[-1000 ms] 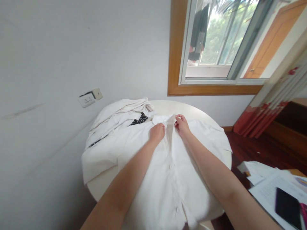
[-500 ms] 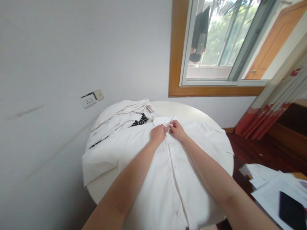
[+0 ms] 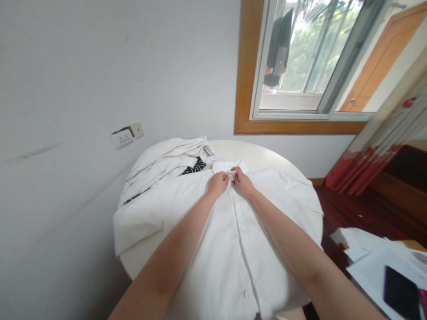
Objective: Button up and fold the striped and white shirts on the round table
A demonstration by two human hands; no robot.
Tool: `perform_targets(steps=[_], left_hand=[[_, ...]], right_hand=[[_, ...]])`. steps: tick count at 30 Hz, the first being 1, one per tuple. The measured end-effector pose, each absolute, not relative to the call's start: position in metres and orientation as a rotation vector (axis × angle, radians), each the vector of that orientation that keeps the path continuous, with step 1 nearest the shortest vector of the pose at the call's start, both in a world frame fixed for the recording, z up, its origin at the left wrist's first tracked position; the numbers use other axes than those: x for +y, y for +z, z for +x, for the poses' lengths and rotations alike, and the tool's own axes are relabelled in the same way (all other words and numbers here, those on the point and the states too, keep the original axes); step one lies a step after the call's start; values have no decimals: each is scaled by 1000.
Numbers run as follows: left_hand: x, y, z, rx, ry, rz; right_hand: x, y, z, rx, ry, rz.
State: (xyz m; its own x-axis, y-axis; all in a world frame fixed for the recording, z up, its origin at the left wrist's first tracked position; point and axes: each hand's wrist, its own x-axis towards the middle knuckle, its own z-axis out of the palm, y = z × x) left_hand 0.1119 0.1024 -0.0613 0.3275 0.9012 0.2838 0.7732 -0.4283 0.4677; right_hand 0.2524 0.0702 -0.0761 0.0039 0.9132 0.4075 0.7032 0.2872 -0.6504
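Shirt (image 3: 213, 262), white, one: on the table (image 3: 256, 150), front up, laid flat, presumably so its front edges lie within reach
Left hand (image 3: 218, 184): over the table, at the shirt's neck, fingertips in a narrow pinch on the cloth
Right hand (image 3: 242, 182): over the table, same spot, likewise pinched narrow on the cloth, likely to keep both edges together
Clothes (image 3: 160, 158), piled: table's far left, seemingly for room
Phone (image 3: 401, 291), on papers (image 3: 370, 266): right of the table

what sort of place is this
Probably a room in a home: a flowered curtain hangs by the wood-framed window, and white shirts, one spread out, lie on a round table.
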Motion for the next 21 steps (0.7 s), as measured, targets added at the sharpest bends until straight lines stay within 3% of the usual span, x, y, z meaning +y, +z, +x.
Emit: perform_targets(steps=[21], left_hand=[[83,-52,122,1648,498,2655]], right_hand=[[73,-82,253,-1524,332,-1408]])
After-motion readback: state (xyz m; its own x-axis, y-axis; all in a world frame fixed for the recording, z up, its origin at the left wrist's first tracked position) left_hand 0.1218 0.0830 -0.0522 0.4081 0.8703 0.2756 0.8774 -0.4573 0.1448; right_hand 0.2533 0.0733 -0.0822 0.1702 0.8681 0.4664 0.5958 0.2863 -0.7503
